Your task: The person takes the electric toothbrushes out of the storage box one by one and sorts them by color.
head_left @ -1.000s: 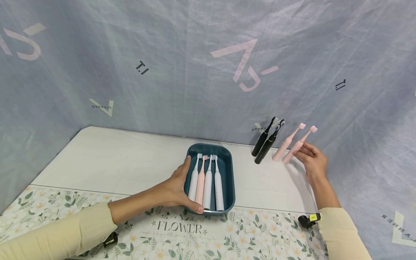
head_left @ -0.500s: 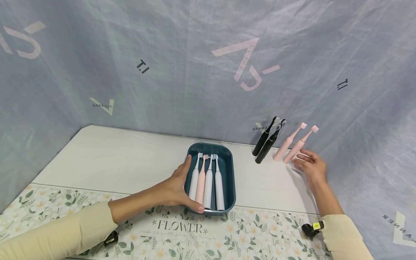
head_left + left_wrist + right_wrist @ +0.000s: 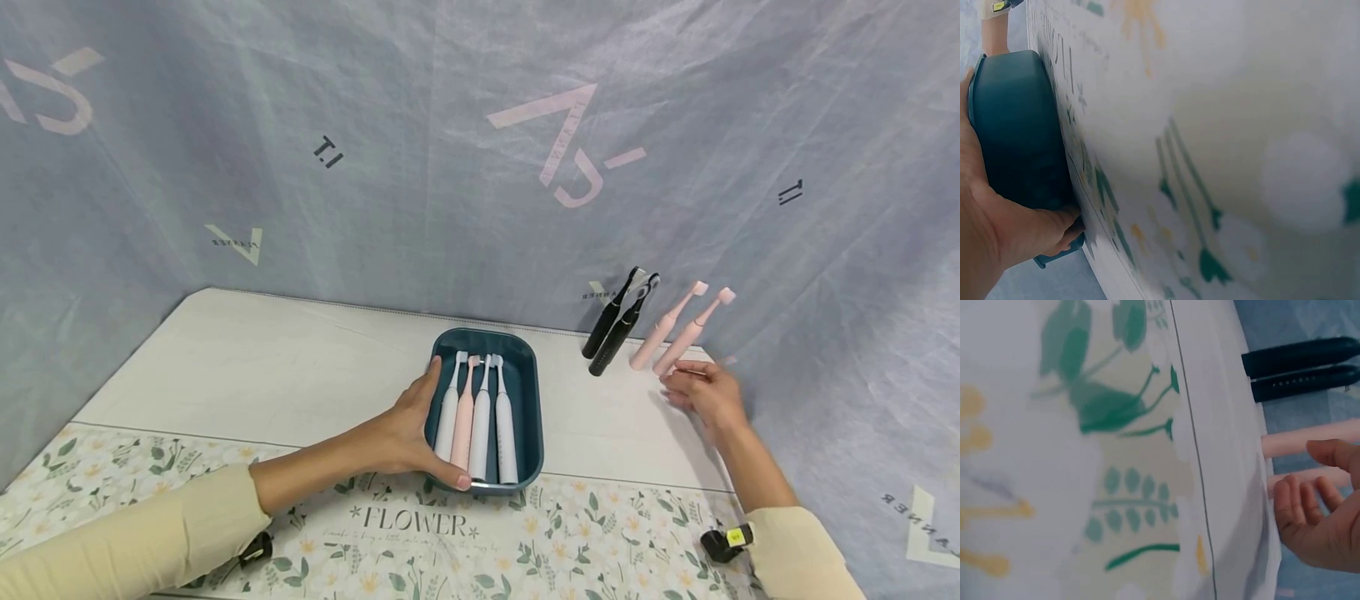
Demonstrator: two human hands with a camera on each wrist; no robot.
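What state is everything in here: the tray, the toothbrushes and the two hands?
Tray: open-topped, resting on the table
Three white toothbrushes: lying in the tray
Single pink toothbrush: lying between white ones
Two pink toothbrushes: standing upright
Black toothbrushes: standing upright
Left hand: gripping the tray's side
Right hand: beside a standing pink toothbrush, contact unclear

Both sleeves (image 3: 142,533) are cream, the wrist cameras (image 3: 717,547) black, one yellow-labelled.

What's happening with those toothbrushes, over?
Left hand grips teal tray holding four toothbrushes. Right hand by rightmost standing pink toothbrush, contact unclear. Neighbouring pink brush stands close.
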